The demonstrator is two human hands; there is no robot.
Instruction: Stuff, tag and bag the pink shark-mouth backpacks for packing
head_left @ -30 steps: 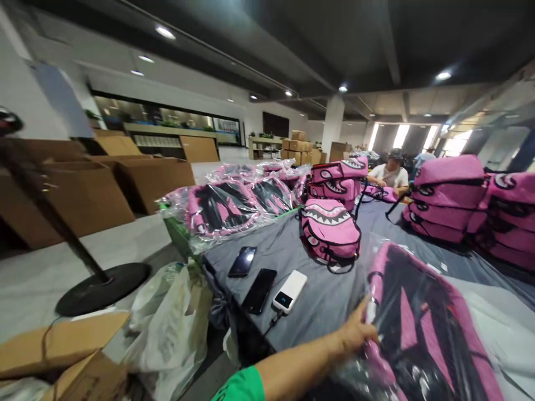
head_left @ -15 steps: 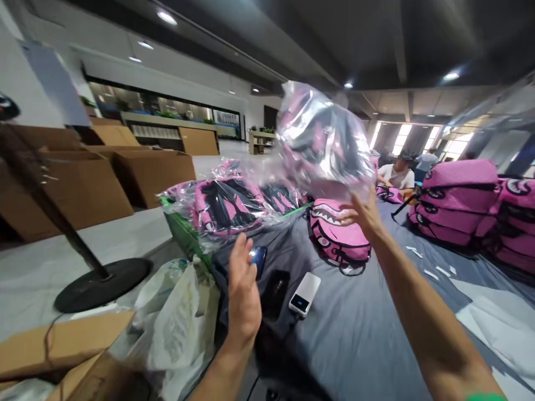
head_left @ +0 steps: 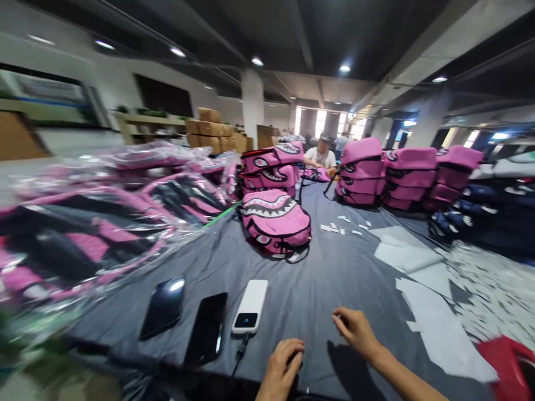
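My left hand (head_left: 282, 365) is at the near edge of the grey-covered table (head_left: 321, 278), its fingers loosely bent and the thumb apart, with nothing in it. My right hand (head_left: 356, 332) hovers above the cloth, casting a shadow; its fingers are loosely curled and no object shows in them. A white power bank (head_left: 253, 301) with a lit display and a plugged-in cable lies left of my hands. Beside it are a black phone (head_left: 207, 326) and another dark phone (head_left: 164, 306). Farther ahead sits a pink shark-face backpack (head_left: 276, 220).
Plastic-wrapped pink backpacks (head_left: 96, 239) are heaped at the left. Stacked pink backpacks (head_left: 361, 172) stand at the back right. White sheets (head_left: 438, 317) and small white tags (head_left: 330, 228) lie on the right. A co-worker (head_left: 321, 156) sits at the far end.
My view has swung to the right. The wrapped backpack in the air by my right hand is no longer there. Both hands have come down low over the near part of the table.
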